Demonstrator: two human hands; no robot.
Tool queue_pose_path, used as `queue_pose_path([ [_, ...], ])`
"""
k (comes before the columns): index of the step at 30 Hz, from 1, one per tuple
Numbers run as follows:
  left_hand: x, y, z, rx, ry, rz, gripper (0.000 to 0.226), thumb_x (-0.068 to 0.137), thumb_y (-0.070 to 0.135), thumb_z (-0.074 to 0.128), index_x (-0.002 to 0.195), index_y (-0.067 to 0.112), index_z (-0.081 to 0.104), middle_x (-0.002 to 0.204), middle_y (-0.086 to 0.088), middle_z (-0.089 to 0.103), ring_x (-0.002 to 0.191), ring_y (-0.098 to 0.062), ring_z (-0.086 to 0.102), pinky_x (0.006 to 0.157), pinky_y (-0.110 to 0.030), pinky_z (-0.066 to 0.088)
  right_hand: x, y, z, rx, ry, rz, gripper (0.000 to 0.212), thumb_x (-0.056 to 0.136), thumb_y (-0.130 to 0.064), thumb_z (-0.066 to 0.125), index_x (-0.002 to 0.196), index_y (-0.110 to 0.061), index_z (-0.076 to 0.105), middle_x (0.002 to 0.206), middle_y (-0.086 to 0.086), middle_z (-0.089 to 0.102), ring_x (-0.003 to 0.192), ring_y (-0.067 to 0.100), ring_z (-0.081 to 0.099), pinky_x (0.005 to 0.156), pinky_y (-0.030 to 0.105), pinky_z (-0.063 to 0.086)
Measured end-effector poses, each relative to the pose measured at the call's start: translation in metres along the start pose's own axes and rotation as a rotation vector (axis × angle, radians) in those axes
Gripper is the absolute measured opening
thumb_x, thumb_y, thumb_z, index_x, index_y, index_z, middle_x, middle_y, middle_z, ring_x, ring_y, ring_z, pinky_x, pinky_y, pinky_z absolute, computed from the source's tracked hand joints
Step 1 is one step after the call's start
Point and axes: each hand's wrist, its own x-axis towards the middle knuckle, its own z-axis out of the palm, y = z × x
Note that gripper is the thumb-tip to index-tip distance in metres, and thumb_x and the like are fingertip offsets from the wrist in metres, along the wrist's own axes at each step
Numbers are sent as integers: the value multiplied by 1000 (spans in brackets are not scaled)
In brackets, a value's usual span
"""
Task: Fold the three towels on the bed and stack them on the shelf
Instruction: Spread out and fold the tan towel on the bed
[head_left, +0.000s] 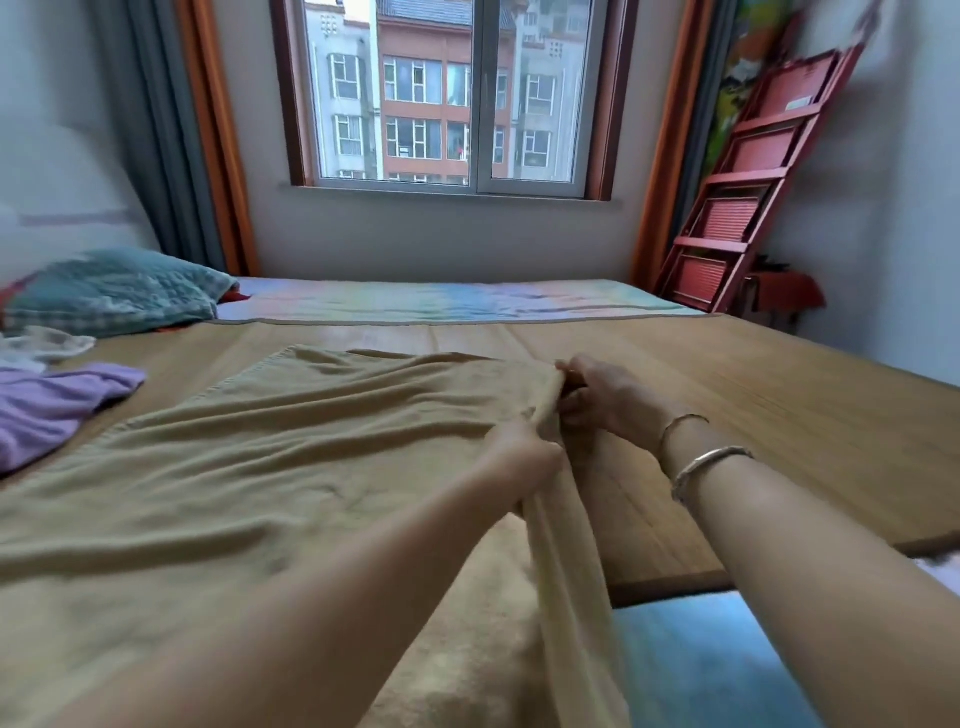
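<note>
Nearest: tan towel (249, 493) is lying spread over the near part of the bed, creased, its near end hanging off the bed edge toward the camera. It is covering much of the mat (727, 395).

Left hand (524, 457) is reaching in from lower left, fingers curled down and gripping the towel's right edge where the cloth is gathering into a ridge. Right hand (597, 395) is sitting just beyond it, touching the same edge, fingers bent and pinching the cloth near the far right corner. Both hands are closed on the towel, close together, neither free. Two bracelets (696, 457) are showing on the right wrist.

Judgement: the hands are working along one side to find or square the corner, probably so the edge can be carried across for a first fold. The towel is lying flat because a flat spread makes matching edges easier. Folding of this one looks barely started.

Farther left: purple towel (57, 410) is lying rumpled, well apart from the hands. Beyond it a white towel (47, 345) is bunched by the pillow (114, 291). Neither looks folded.

Far: window (447, 93) in the back wall; red rack (748, 208) is leaning at right. Whether that is the shelf, cannot tell.
</note>
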Motion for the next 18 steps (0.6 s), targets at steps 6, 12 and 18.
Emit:
queue_pose_path([
  [6, 3, -51, -150, -56, 226, -74, 14, 87, 6, 44, 89, 11, 57, 86, -9, 56, 78, -20, 53, 59, -25, 43, 57, -48, 114, 0, -53, -114, 54, 64, -67, 62, 80, -16, 68, 97, 6, 68, 87, 22, 63, 84, 38, 49],
  [12, 2, -119, -274, -39, 410, -140, 9, 89, 15, 54, 83, 15, 60, 80, -3, 56, 76, -16, 54, 64, -25, 43, 110, -81, 266, 41, -232, -181, 54, 57, -67, 60, 84, -21, 62, 98, 5, 66, 92, 23, 62, 98, 43, 45],
  [18, -10, -231, -366, 125, 463, -360, 27, 89, 34, 58, 105, 12, 62, 97, -6, 57, 90, -21, 54, 65, -24, 41, 53, -90, 415, -202, -380, -178, 59, 89, -55, 36, 133, -17, 49, 144, 7, 42, 131, 23, 40, 111, 36, 28],
])
